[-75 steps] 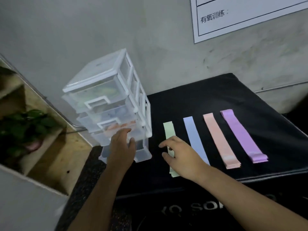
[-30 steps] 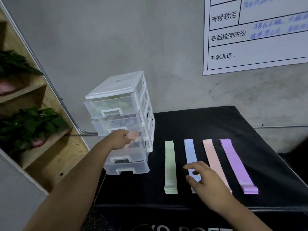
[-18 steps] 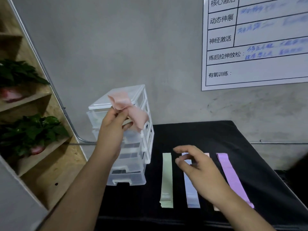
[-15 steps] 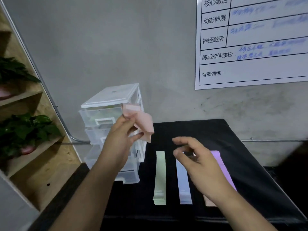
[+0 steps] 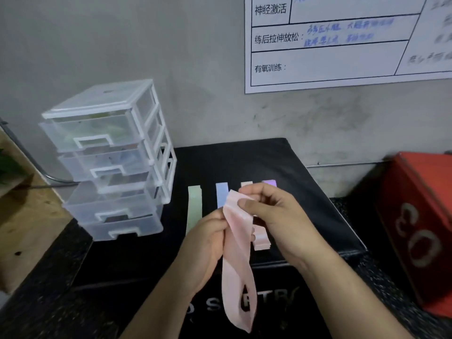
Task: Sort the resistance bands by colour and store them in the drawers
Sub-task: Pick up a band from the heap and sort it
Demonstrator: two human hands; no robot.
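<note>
A pink resistance band [image 5: 236, 260] hangs down in front of me. My left hand [image 5: 208, 243] grips its upper left side and my right hand [image 5: 274, 211] pinches its top edge. Behind the hands, on the black padded box [image 5: 244, 162], lie flat stacks of bands: green [image 5: 194, 206], blue [image 5: 221, 196], pink [image 5: 261, 238] and purple [image 5: 269, 184], partly hidden by my hands. A clear plastic drawer unit [image 5: 110, 157] with several drawers stands at the box's left; the third drawer [image 5: 110, 206] is pulled out a little, and faint colours show through the upper ones.
A red box [image 5: 415, 228] stands on the floor at the right. A wooden shelf [image 5: 27, 216] with a green plant [image 5: 9, 165] is at the left. A white chart [image 5: 342, 40] hangs on the grey wall behind.
My left hand took a pink band out of the third drawer and brought it in front of me. My right hand rose from the table and took hold of the band's top.
</note>
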